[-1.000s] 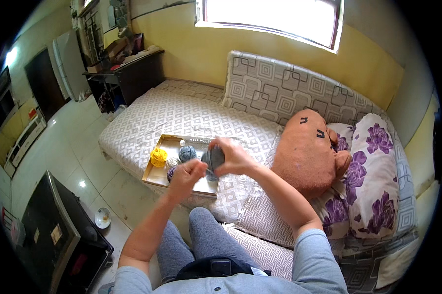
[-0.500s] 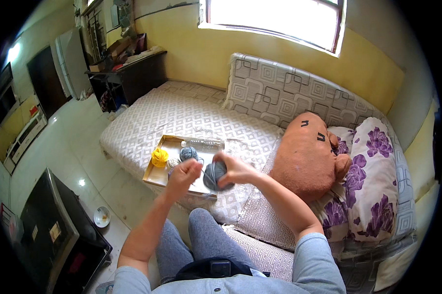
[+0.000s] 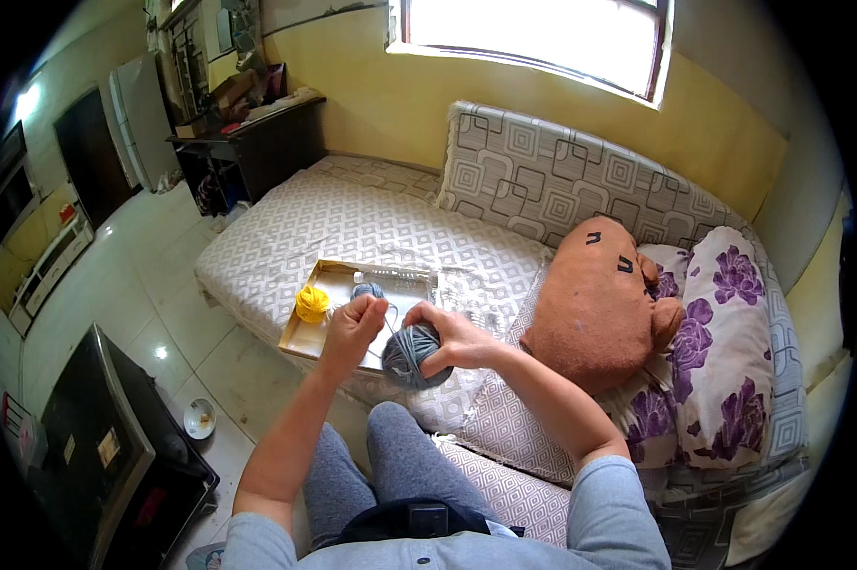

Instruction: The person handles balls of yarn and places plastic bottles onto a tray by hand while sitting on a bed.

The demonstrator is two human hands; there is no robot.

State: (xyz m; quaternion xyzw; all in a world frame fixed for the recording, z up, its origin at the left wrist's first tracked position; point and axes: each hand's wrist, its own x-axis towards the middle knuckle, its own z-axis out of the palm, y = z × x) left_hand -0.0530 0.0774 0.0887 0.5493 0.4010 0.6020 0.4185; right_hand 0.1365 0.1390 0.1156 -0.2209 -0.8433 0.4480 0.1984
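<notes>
My right hand (image 3: 448, 337) grips a large grey ball of yarn (image 3: 412, 361) in front of the box's near right corner. Close to its left, my left hand (image 3: 354, 330) is closed in a pinch on a yarn strand (image 3: 390, 323) that leads toward the ball. Beneath both hands lies a shallow cardboard box (image 3: 302, 334) on the couch. In it are a yellow ball of yarn (image 3: 312, 304), a smaller blue-grey ball of yarn (image 3: 369, 289) partly hidden by my left hand, and a clear plastic bottle (image 3: 402, 277) lying along the far side.
An orange-brown plush toy (image 3: 585, 313) rests on the couch (image 3: 390, 214) at right, beside pillows with purple flowers (image 3: 723, 347). At lower left stands a black cabinet (image 3: 101, 456), with a white bowl (image 3: 199, 419) on the tiled floor near it. A dark desk (image 3: 267, 142) is farther back.
The grey ball has come slightly nearer and left, turned in my right hand. My left hand has moved a little up and left, covering more of the blue-grey ball.
</notes>
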